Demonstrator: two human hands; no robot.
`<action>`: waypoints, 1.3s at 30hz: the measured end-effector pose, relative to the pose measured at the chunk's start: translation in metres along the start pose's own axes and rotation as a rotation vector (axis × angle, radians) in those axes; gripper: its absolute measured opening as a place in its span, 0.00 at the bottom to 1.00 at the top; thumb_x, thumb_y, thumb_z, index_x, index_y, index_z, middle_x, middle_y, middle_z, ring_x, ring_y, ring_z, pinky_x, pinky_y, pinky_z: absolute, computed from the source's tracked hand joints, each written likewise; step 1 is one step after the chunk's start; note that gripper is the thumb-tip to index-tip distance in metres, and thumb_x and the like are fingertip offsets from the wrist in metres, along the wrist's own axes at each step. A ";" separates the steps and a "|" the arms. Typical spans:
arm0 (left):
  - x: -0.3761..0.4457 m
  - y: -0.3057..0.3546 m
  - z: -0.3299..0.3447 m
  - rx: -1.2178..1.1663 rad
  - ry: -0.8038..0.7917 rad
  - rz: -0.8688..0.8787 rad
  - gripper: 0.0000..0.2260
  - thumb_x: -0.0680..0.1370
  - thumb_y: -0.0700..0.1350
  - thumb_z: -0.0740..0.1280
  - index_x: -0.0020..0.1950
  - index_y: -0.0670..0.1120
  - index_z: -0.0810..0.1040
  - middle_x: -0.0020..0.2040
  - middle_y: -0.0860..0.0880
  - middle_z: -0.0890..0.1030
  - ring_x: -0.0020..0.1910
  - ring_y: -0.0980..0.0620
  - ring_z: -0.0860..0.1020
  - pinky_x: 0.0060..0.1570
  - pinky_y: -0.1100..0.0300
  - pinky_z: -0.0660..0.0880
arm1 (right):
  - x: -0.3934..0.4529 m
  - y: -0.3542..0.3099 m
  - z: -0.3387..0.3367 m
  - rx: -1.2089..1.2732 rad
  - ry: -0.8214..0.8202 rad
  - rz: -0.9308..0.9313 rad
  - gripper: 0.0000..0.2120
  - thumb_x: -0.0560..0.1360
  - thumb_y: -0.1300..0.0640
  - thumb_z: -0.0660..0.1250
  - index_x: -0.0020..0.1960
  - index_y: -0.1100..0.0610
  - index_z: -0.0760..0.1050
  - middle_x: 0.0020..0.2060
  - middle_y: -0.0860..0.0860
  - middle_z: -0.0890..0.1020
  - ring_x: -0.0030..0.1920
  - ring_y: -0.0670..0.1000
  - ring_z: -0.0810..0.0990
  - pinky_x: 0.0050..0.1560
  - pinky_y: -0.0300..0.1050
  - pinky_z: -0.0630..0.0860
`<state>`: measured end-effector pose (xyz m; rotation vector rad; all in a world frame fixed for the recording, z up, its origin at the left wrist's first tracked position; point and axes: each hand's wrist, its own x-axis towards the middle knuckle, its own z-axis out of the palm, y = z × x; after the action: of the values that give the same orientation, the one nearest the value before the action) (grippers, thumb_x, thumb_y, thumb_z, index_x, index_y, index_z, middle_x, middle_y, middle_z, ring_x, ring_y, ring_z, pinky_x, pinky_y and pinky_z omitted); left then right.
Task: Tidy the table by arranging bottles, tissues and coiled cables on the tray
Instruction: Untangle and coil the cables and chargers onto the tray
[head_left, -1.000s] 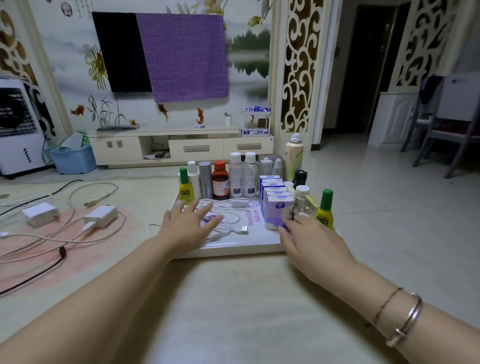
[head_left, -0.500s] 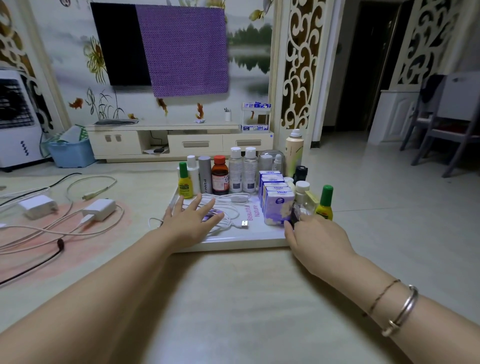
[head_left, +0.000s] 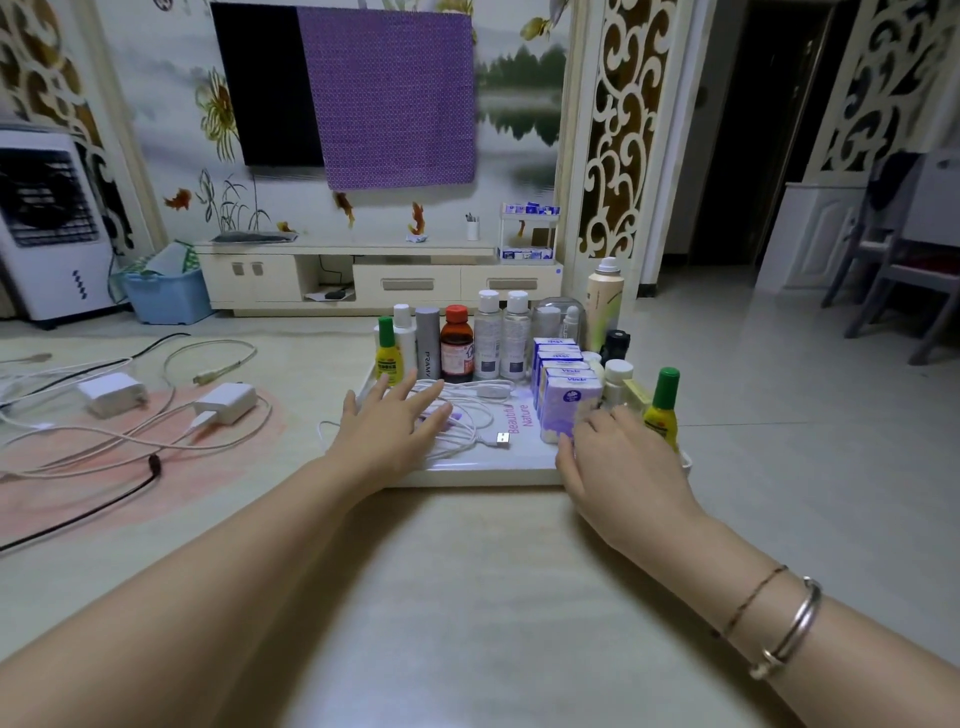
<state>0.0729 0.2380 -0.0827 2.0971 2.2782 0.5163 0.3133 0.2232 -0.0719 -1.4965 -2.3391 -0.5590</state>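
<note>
Left hand (head_left: 390, 434), fingers spread, rests flat on the coiled white cable (head_left: 470, 423) on the tray (head_left: 483, 465); right hand (head_left: 621, 470), fingers loosely curled at the tray's right edge beside the tissue packs (head_left: 566, 402), grip cannot be determined

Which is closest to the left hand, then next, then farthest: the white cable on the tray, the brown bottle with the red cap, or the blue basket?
From the left hand:
1. White cable, under its fingers on the tray.
2. Brown bottle, in the tray's back row.
3. Blue basket, far left by the wall.

Dim, soft light — edges warped.
</note>
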 end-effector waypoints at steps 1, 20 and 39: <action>-0.005 -0.001 -0.003 -0.009 0.010 0.009 0.23 0.82 0.60 0.47 0.76 0.60 0.57 0.79 0.54 0.50 0.78 0.49 0.45 0.73 0.41 0.42 | -0.001 -0.004 -0.002 -0.003 0.006 -0.016 0.18 0.81 0.52 0.48 0.54 0.56 0.75 0.51 0.54 0.77 0.53 0.56 0.71 0.53 0.48 0.68; -0.102 -0.084 -0.045 -0.345 0.013 -0.053 0.20 0.83 0.47 0.55 0.76 0.48 0.61 0.78 0.49 0.57 0.76 0.55 0.56 0.70 0.66 0.49 | 0.057 -0.135 0.003 0.418 -0.325 -0.445 0.23 0.83 0.46 0.46 0.77 0.48 0.57 0.78 0.48 0.55 0.77 0.50 0.50 0.75 0.51 0.51; -0.067 -0.062 -0.063 0.660 -0.045 0.212 0.19 0.83 0.53 0.54 0.74 0.55 0.64 0.79 0.50 0.50 0.76 0.44 0.55 0.73 0.40 0.44 | 0.070 -0.137 0.004 0.442 -0.314 -0.277 0.18 0.83 0.48 0.48 0.46 0.56 0.71 0.45 0.52 0.73 0.52 0.55 0.72 0.54 0.52 0.68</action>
<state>0.0062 0.1547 -0.0528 2.5919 2.4407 -0.3459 0.1596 0.2288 -0.0650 -1.1281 -2.6960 0.1508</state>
